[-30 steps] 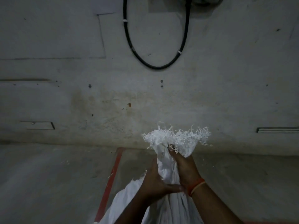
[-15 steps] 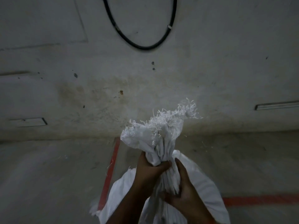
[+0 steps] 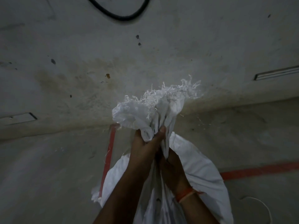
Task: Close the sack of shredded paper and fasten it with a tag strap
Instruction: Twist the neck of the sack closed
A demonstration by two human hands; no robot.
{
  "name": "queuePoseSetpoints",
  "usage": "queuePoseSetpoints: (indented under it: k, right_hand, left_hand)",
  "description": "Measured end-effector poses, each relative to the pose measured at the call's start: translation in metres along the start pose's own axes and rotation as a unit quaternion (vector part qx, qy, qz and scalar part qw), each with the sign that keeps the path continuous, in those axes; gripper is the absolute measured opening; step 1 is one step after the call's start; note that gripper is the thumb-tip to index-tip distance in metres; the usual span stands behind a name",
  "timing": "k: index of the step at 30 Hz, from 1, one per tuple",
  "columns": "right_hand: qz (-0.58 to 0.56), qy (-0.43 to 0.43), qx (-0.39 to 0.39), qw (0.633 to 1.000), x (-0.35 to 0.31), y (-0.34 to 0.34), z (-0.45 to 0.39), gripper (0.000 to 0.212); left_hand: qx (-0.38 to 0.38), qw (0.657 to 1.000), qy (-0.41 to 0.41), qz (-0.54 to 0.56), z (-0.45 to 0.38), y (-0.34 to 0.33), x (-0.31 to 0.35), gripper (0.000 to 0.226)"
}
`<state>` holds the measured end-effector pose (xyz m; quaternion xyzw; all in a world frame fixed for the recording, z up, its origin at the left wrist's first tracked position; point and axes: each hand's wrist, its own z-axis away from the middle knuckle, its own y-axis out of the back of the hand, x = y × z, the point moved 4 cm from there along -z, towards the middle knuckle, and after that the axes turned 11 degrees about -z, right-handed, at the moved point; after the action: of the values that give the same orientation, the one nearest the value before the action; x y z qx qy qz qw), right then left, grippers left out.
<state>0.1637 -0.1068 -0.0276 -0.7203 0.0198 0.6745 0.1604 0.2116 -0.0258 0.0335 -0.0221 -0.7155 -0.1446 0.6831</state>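
1. Grey concrete wall (image 3: 145, 62) fills the upper part of our view, stained and pitted, and it meets a concrete floor (image 3: 48, 167) behind the sack.
2. We see a black cable (image 3: 120, 16) looping on the wall, high above the sack.
3. Red lines (image 3: 109, 152) are painted on the floor: one runs away from us just left of the sack, another crosses to the right of it.
4. We hold the white sack (image 3: 194, 167) upright in the lower middle of the view, its mouth gathered into a twisted neck with frayed white threads fanning out on top.
5. Our left hand (image 3: 145, 147) grips the neck high up, fingers curled round the bunched cloth and the thumb pressed across its front.
6. Our right hand (image 3: 171, 167) clasps the neck just below the left one, touching it, fingers wrapped round the cloth; an orange thread sits at its wrist.
7. We make out a thin white cord (image 3: 258, 201) curving on the floor to the right of the sack; what it is we cannot tell.
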Motion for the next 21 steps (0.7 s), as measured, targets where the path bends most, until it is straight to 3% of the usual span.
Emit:
queuePoseSetpoints:
  k: [5, 8, 15, 18, 21]
  right_hand:
    - [-0.036, -0.023, 0.031, 0.999, 0.005, 0.004, 0.0, 0.032]
    - [-0.058, -0.047, 0.04, 0.996, 0.004, 0.004, 0.001, 0.032]
    - [-0.105, -0.082, 0.023, 0.991, -0.002, -0.001, 0.005, 0.031]
    - [-0.101, -0.07, 0.0, 0.992, -0.007, -0.002, 0.005, 0.029]
    - [-0.083, -0.069, -0.021, 0.994, -0.006, -0.005, 0.003, 0.027]
  left_hand:
    - [-0.081, 0.992, 0.014, -0.096, 0.031, 0.008, -0.026, 0.082]
    - [-0.136, 0.973, -0.003, -0.187, 0.061, 0.009, -0.054, 0.077]
    - [-0.189, 0.954, -0.037, -0.23, 0.06, 0.005, -0.071, 0.092]
    - [-0.219, 0.942, -0.048, -0.252, 0.052, 0.006, -0.065, 0.077]
    - [-0.193, 0.958, -0.034, -0.208, 0.046, 0.012, -0.067, 0.081]
